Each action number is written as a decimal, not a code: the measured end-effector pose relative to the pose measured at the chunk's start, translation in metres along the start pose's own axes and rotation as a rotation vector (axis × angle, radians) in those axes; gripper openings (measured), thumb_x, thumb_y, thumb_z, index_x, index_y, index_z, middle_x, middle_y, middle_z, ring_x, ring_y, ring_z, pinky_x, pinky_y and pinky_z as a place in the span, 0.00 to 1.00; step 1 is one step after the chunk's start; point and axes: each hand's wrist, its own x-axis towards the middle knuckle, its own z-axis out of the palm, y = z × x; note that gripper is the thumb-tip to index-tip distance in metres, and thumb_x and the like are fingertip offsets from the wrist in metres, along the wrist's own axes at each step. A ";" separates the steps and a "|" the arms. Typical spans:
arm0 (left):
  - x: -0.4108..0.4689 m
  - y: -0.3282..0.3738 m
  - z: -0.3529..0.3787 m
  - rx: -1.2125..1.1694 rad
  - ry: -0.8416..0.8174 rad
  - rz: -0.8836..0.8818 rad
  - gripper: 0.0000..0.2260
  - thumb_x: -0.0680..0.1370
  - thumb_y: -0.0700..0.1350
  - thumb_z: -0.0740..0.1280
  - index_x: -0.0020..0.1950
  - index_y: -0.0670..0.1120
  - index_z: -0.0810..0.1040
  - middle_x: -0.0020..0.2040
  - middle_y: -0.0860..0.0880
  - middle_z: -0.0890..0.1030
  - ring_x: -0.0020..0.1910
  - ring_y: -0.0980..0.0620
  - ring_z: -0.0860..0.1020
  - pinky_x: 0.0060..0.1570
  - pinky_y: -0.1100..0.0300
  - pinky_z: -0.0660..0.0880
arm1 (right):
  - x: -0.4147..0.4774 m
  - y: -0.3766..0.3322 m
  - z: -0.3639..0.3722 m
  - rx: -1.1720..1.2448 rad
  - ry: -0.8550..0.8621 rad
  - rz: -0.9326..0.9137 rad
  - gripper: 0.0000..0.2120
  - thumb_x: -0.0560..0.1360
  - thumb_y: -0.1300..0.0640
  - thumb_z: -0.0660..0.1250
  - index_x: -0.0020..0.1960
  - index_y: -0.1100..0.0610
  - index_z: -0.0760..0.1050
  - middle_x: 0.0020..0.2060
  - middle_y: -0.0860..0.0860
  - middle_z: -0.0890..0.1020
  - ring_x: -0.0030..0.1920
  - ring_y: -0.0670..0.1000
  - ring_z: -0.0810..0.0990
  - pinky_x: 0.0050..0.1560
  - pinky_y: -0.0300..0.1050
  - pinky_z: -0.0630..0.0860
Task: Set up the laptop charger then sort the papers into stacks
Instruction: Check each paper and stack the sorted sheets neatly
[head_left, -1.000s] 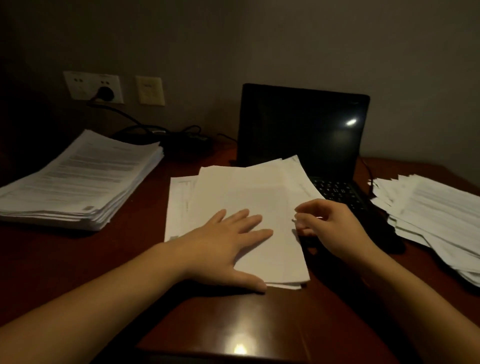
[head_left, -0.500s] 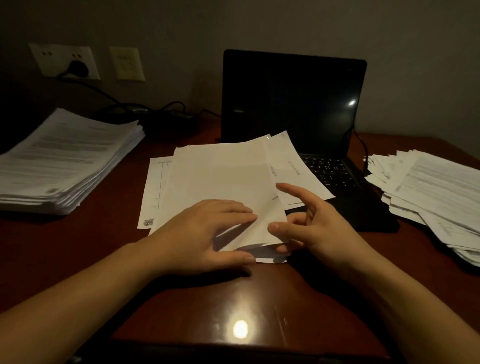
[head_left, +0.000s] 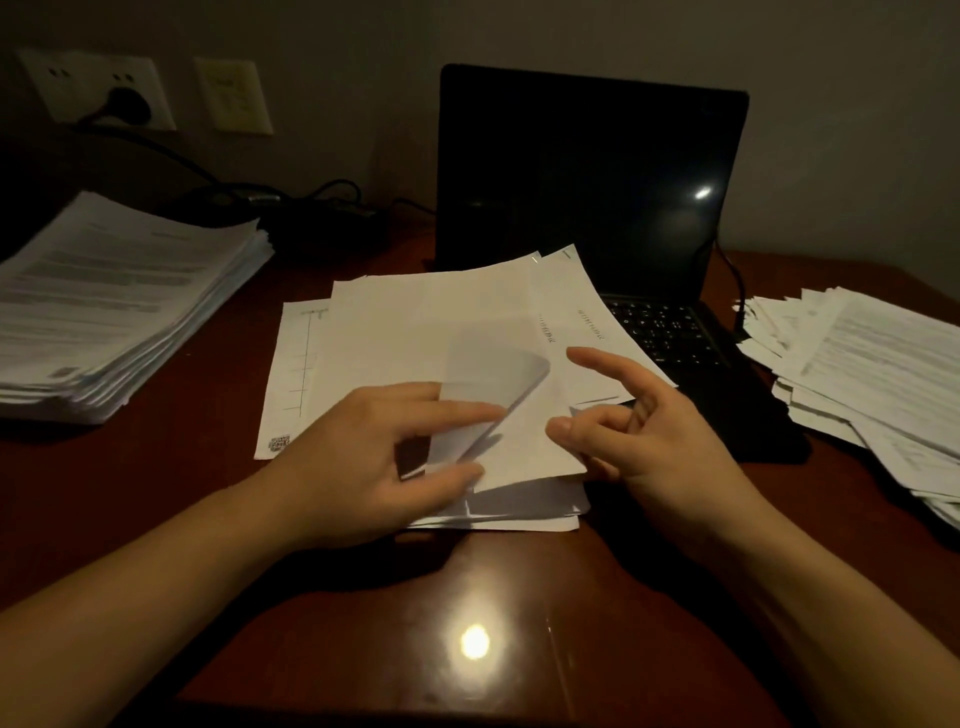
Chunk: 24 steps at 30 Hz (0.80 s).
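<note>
At the middle of the desk's (head_left: 337, 613) near edge, the white paper pile (head_left: 405, 322) lay fanned before the laptop (head_left: 587, 171), its top sheet (head_left: 493, 374) curled, pinched by the left hand (head_left: 374, 462), the right hand's (head_left: 660, 447) fingers spread alongside.

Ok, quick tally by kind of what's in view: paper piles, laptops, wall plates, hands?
paper piles: 3 (left pile, middle pile, right pile)
laptop: 1
wall plates: 2 (socket plate, second plate)
hands: 2 (left hand, right hand)
Total: 8
</note>
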 end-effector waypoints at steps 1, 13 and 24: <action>0.000 -0.001 0.001 0.035 -0.014 0.010 0.25 0.74 0.64 0.65 0.70 0.59 0.75 0.60 0.69 0.74 0.60 0.68 0.73 0.50 0.76 0.72 | 0.000 -0.001 0.002 0.017 0.008 -0.011 0.31 0.72 0.60 0.75 0.72 0.45 0.70 0.36 0.55 0.85 0.42 0.54 0.85 0.42 0.39 0.81; 0.000 -0.004 0.000 0.052 0.067 -0.032 0.22 0.80 0.52 0.56 0.72 0.72 0.64 0.58 0.53 0.79 0.45 0.51 0.78 0.40 0.58 0.78 | -0.012 0.004 -0.007 -0.391 0.160 0.031 0.27 0.80 0.56 0.68 0.75 0.44 0.66 0.35 0.48 0.86 0.32 0.50 0.85 0.28 0.39 0.80; 0.002 0.000 0.002 -0.084 0.022 -0.128 0.14 0.82 0.49 0.63 0.67 0.62 0.74 0.49 0.73 0.74 0.47 0.63 0.75 0.37 0.73 0.71 | -0.011 -0.004 0.004 -0.127 -0.157 0.077 0.40 0.76 0.60 0.73 0.78 0.38 0.57 0.38 0.49 0.85 0.36 0.51 0.82 0.39 0.46 0.81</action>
